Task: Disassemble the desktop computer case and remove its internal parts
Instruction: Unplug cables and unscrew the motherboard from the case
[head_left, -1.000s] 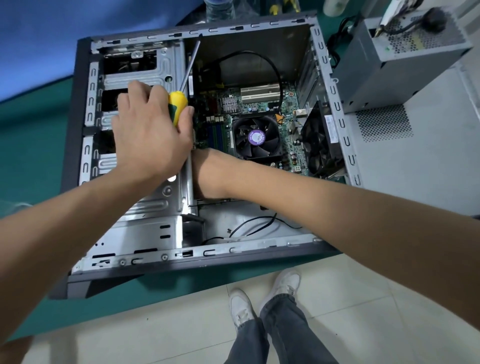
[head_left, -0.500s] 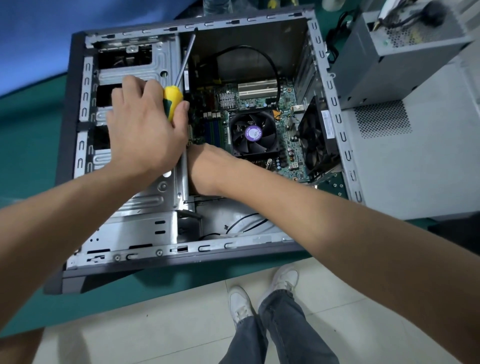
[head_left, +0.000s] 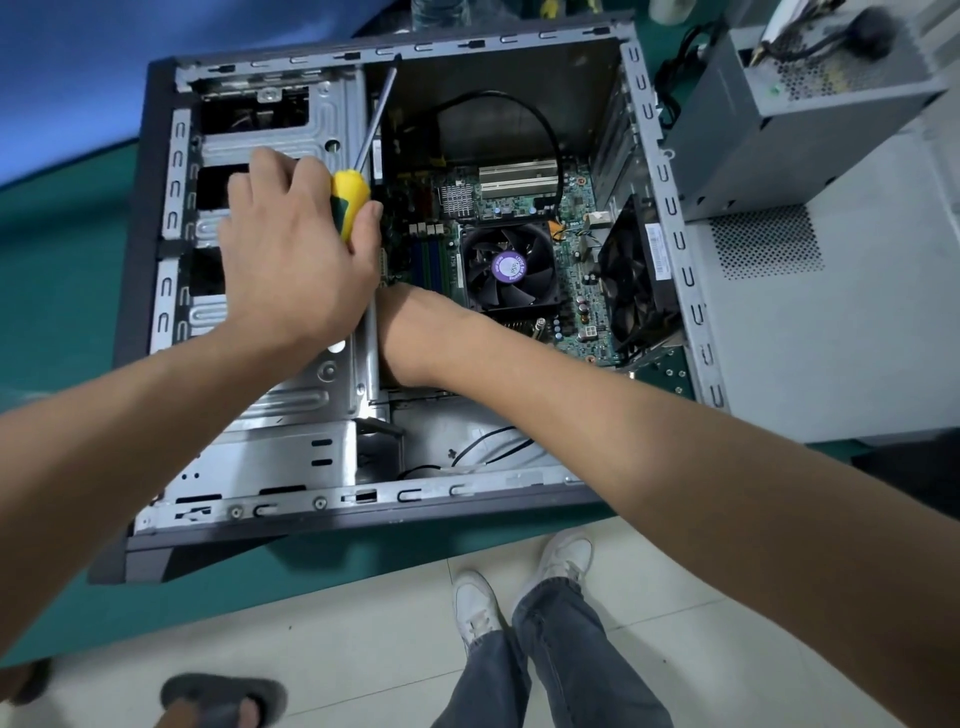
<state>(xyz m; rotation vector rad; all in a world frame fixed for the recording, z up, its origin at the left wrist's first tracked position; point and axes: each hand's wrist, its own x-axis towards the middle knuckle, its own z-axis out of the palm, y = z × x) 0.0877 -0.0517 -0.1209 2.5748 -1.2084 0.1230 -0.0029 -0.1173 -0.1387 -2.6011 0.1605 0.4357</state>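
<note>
both hands in the open case (head_left: 156, 218)
left hand (head_left: 291, 260) grips a screwdriver (head_left: 351, 202) over the drive cage; right hand (head_left: 410, 338) reaches behind it, fingers hidden, grip unclear

Drive cage (head_left: 291, 130) and CPU fan (head_left: 509, 267) flank a narrow gap.

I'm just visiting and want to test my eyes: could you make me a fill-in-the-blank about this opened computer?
The left hand holds a screwdriver whose handle is green and ____.
The sticker on the CPU fan is ____.
The right hand reaches ____ the computer case.
The power supply sits ____ the case.

Missing words: yellow; purple; into; outside
</note>
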